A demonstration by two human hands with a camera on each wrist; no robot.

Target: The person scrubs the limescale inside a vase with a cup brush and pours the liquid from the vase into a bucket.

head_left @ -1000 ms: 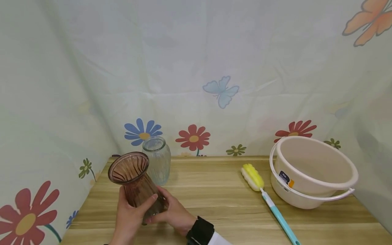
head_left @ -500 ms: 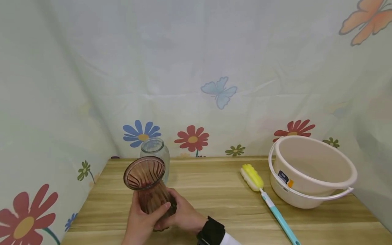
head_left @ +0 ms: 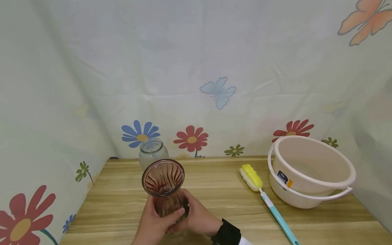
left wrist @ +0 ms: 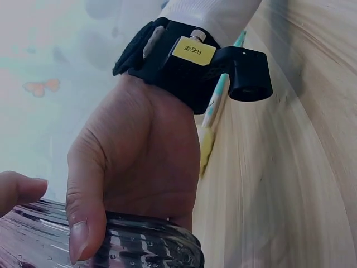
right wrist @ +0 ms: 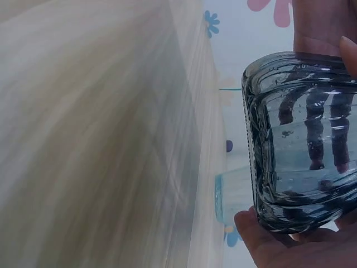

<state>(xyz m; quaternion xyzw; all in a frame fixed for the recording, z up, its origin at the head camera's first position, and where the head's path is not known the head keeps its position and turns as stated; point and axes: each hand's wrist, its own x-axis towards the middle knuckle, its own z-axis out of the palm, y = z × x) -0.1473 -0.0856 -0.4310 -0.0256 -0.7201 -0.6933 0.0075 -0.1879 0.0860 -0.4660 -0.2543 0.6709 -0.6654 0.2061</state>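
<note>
Glass, ribbed and brown-tinted, is what I hold: a vase [head_left: 166, 200], above the table [head_left: 211, 177] in front of me. Its flared mouth faces up and the body leans slightly to my left. My left hand [head_left: 155, 221] grips it from the left, the thumb laid across the side nearest me. My right hand [head_left: 197, 214] is wrapped about the lower part from the other side, near the base. Small marks dot the vase in the left wrist view, though whether drops or bubbles I cannot tell. A black strap [head_left: 227, 233] circles my right wrist, with a yellow label [left wrist: 193, 51] on it, next to a white sleeve [head_left: 245, 241].

Behind the vase, partly covered by it in the head view, a clear jar [head_left: 150, 156] stands upright on the table. Well off to my right lies a brush [head_left: 268, 202], its yellow and white sponge head pointing away from me. Just to the right of it stands a pale bucket [head_left: 309, 190], its carrying handle lowered across the front. A curtain [head_left: 171, 68] printed with flowers and butterflies hangs behind everything.
</note>
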